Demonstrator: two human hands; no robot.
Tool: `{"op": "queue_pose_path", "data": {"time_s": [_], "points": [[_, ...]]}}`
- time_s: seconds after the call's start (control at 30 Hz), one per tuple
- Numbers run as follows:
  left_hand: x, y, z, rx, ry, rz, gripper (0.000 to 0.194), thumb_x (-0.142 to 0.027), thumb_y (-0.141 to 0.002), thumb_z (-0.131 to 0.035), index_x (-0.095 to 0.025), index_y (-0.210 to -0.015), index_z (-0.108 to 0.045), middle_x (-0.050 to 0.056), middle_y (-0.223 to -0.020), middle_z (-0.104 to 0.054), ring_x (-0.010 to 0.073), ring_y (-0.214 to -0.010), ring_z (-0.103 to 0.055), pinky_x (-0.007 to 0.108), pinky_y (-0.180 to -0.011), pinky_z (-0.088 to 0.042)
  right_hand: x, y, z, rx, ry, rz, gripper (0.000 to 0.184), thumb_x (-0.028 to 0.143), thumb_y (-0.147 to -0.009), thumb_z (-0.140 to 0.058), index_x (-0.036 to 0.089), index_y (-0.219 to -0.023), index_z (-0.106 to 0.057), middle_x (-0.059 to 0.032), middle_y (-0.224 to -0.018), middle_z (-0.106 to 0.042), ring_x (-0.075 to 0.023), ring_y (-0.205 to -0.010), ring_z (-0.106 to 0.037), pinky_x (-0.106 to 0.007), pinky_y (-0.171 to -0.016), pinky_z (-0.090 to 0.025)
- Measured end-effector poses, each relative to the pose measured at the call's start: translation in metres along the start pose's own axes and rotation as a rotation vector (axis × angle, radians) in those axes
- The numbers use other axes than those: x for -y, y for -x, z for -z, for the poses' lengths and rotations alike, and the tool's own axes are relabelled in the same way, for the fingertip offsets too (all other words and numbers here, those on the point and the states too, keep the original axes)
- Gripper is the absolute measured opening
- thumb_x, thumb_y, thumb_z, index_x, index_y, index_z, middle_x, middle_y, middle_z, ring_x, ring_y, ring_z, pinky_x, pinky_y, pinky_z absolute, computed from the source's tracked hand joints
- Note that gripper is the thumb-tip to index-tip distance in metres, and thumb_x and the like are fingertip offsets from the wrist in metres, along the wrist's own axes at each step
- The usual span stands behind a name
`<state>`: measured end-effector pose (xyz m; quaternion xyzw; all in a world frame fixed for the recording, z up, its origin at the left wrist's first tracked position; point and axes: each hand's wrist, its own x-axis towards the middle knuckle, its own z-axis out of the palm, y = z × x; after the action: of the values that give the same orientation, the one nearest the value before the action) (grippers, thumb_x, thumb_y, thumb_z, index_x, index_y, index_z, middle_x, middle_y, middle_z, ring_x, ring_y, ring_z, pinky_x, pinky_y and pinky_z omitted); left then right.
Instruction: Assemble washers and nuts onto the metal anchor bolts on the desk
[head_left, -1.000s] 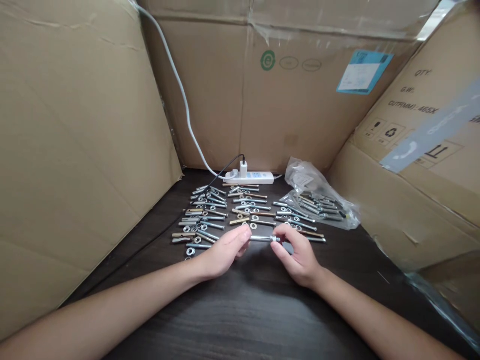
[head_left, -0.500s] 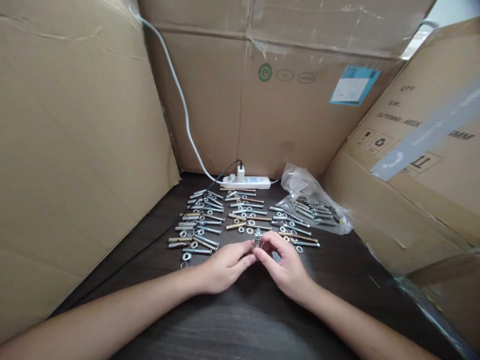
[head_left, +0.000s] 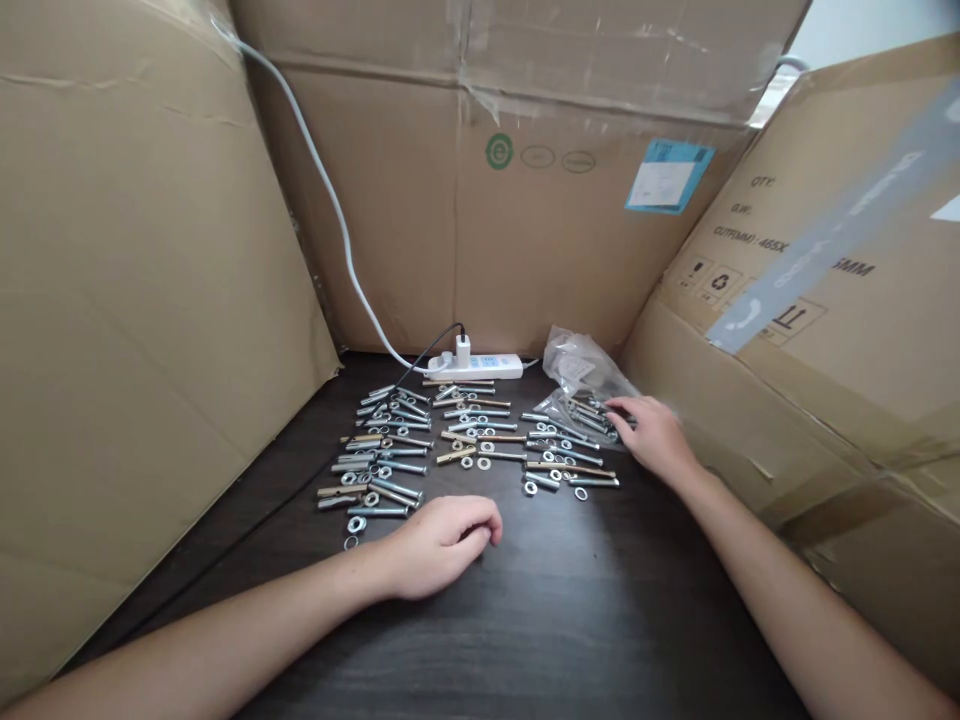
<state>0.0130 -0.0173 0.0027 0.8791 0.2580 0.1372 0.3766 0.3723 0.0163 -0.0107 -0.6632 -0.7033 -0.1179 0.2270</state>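
Observation:
My left hand (head_left: 446,545) rests on the dark table with its fingers loosely curled and the thumb below them. No object shows in it. At the right, my right hand (head_left: 652,435) reaches over the clear plastic bag (head_left: 581,360). Its thumb and forefinger are apart at the pile of metal bolts (head_left: 589,415) on the bag, and its other fingers are partly hidden. Between the hands lie a short silver sleeve (head_left: 541,481), a nut (head_left: 530,488) and a washer (head_left: 581,494).
Bolts, sleeves, nuts and washers lie in rows at the left (head_left: 386,450) and middle (head_left: 480,428). Behind them stands a white power strip (head_left: 487,367) with a plug and cables. A black cable (head_left: 247,525) crosses the table. Cardboard walls (head_left: 382,220) enclose three sides.
The small metal bolt assembly that both hands held is no longer between them. My right hand has moved right and away to the bag. My left hand has stayed near its place.

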Motion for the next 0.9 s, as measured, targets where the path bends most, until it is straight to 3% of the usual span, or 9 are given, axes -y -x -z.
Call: {"op": "queue_pose_path", "data": {"time_s": [0.37,0.63,0.9], "points": [[0.002,0.001,-0.001,0.005,-0.037,-0.038,0.019,-0.012,-0.085,-0.038,-0.019,-0.085,-0.056,0.000,-0.084,-0.061,0.0131,-0.078,-0.054,0.023,-0.074,-0.042,0.026,0.003,-0.007,0.110,0.074,0.078,0.026,0.034,-0.087,-0.050,0.019,-0.091,-0.071,-0.0086,-0.091,-0.070,-0.0262,-0.090,-0.058,-0.039,-0.079,-0.040],[-0.001,0.002,-0.002,-0.010,-0.058,0.014,0.018,-0.017,-0.086,-0.038,-0.019,-0.091,-0.054,0.000,-0.084,-0.059,0.0126,-0.072,-0.051,0.023,-0.068,-0.041,0.028,0.006,-0.014,0.034,0.107,-0.009,0.022,0.036,-0.086,-0.052,0.019,-0.081,-0.066,-0.0066,-0.080,-0.067,-0.0231,-0.081,-0.058,-0.035,-0.072,-0.034],[-0.002,0.003,-0.001,0.000,-0.076,0.020,0.017,-0.016,-0.086,-0.039,-0.020,-0.094,-0.053,-0.002,-0.076,-0.057,0.0115,-0.065,-0.048,0.021,-0.062,-0.038,0.035,0.004,-0.005,0.016,0.070,-0.028,0.026,0.034,-0.087,-0.047,0.020,-0.072,-0.062,-0.0054,-0.075,-0.069,-0.0229,-0.077,-0.058,-0.035,-0.072,-0.032]]}}
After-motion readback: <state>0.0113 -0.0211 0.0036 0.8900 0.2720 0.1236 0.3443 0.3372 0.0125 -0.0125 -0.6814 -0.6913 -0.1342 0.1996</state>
